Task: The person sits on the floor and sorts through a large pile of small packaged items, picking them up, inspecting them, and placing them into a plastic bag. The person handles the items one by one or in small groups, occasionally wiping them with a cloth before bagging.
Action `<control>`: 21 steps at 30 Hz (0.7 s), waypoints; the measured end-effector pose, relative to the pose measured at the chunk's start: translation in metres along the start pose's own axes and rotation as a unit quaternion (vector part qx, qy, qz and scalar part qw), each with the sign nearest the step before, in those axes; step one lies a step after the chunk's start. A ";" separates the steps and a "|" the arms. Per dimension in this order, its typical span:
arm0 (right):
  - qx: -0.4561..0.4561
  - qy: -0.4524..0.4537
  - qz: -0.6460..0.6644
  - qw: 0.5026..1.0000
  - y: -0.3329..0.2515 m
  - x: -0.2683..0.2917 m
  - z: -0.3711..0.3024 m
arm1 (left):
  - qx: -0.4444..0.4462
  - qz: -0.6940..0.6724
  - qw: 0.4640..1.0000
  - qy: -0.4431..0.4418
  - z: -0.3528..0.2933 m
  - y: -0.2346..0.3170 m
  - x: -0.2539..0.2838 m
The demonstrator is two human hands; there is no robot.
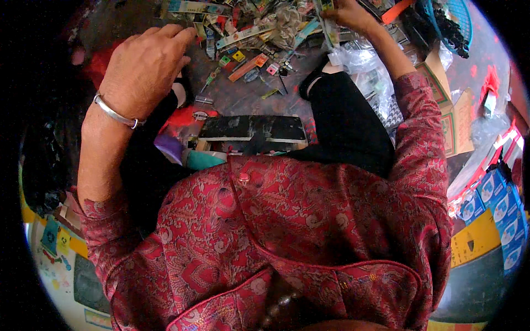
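Note:
I look down over my red patterned jacket and black trousers at a heap of small carded packets spread on the ground. My left hand, with a silver bangle at the wrist, hovers over the left side of the heap, fingers loosely curled and holding nothing I can see. Far ahead, my right hand reaches into the top of the heap and pinches a long thin packet that hangs down from the fingers.
A clear plastic bag lies by my right knee. A dark flat board sits before my lap. Cardboard boxes and blue packages stand at the right, with a blue basket at the upper right.

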State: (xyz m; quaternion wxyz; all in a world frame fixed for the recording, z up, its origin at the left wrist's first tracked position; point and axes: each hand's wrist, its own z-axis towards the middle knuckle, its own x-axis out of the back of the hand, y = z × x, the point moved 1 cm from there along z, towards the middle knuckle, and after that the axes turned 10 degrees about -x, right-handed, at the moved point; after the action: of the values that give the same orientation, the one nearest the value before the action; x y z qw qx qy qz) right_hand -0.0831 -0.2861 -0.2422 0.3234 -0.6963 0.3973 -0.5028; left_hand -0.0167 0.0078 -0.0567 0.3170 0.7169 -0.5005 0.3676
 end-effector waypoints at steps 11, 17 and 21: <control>-0.119 -0.181 0.560 0.800 -0.103 -0.021 0.033 | 0.070 -0.402 0.880 0.244 0.037 -0.009 -0.015; -0.091 -0.217 0.564 0.792 -0.149 -0.032 0.040 | 0.100 -0.778 0.614 0.092 0.051 -0.010 -0.015; -0.108 -0.175 0.526 0.825 -0.149 -0.036 0.044 | 0.132 -0.800 0.577 0.101 0.052 -0.015 -0.013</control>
State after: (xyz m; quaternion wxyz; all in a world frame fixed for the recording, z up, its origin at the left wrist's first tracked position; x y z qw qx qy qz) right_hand -0.0132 -0.1818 -0.1444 0.5259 -0.4881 0.6920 -0.0801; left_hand 0.0050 -0.0240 -0.0968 0.4325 0.8184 0.3656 0.0974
